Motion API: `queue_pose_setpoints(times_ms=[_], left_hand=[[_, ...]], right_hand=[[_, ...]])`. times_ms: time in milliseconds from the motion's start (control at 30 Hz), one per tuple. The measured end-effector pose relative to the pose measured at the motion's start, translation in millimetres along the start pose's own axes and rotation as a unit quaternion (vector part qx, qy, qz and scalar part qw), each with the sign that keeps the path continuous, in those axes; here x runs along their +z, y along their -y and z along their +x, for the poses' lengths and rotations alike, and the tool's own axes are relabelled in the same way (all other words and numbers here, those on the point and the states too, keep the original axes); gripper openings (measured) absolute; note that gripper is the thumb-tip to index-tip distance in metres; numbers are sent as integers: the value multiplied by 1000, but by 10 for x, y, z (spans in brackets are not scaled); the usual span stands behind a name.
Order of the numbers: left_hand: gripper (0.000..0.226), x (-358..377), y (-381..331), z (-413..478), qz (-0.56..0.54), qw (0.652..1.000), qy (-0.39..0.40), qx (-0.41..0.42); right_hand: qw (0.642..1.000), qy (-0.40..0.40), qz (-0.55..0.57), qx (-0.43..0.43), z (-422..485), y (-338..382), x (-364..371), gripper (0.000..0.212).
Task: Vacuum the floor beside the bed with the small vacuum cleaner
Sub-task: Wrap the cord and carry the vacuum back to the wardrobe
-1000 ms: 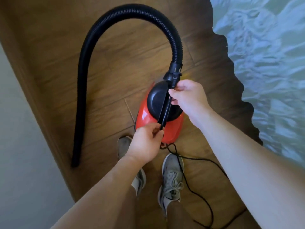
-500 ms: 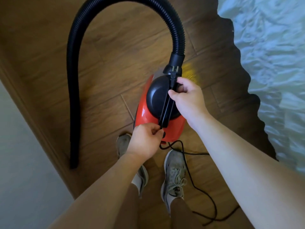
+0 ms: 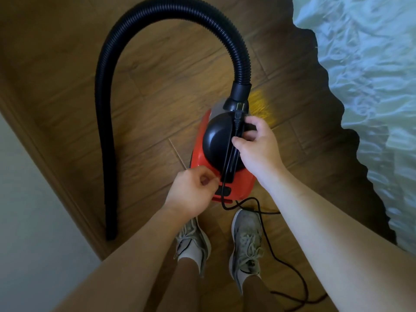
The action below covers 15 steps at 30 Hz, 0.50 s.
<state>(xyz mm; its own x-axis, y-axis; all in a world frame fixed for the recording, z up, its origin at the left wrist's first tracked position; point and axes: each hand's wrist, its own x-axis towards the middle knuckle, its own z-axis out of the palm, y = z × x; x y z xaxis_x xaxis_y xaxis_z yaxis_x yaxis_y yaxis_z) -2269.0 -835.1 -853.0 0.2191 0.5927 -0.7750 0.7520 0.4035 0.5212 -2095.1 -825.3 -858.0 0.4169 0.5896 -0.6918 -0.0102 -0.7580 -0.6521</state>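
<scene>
**Red vacuum [image 3: 243,183] held beside the bed [image 3: 371,86]**

The brown wood floor [image 3: 157,75] lay between a pale wall [image 3: 27,221] and the blue bed. The right hand [image 3: 258,147] curled round the vacuum's black handle. The left hand [image 3: 191,192] pinched the cord [image 3: 267,244] at its back end.

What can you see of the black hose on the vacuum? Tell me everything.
The hose is black, ribbed and looks like flexible plastic. It leaves a smooth black collar at the far end of the red vacuum cleaner, arches over to the left, then drops to the wooden floor, where its plain end rests near the wall. No nozzle shows on it. Neither the left hand nor the right hand, which grips the handle, touches it.
</scene>
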Motion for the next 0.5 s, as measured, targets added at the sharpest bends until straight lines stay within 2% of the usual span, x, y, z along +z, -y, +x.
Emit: queue_pose_setpoints(times_ms=[133, 267, 500], left_hand=[[6, -317, -242, 195, 22, 999, -27, 23], [16, -584, -579, 449, 65, 995, -32, 66], [42, -931, -1089, 971, 204, 956, -79, 197]], right_hand=[[999, -6, 8, 32, 6, 12, -19, 33], [999, 31, 11, 43, 27, 9, -38, 11], [999, 46, -9, 27, 18, 15, -32, 11]])
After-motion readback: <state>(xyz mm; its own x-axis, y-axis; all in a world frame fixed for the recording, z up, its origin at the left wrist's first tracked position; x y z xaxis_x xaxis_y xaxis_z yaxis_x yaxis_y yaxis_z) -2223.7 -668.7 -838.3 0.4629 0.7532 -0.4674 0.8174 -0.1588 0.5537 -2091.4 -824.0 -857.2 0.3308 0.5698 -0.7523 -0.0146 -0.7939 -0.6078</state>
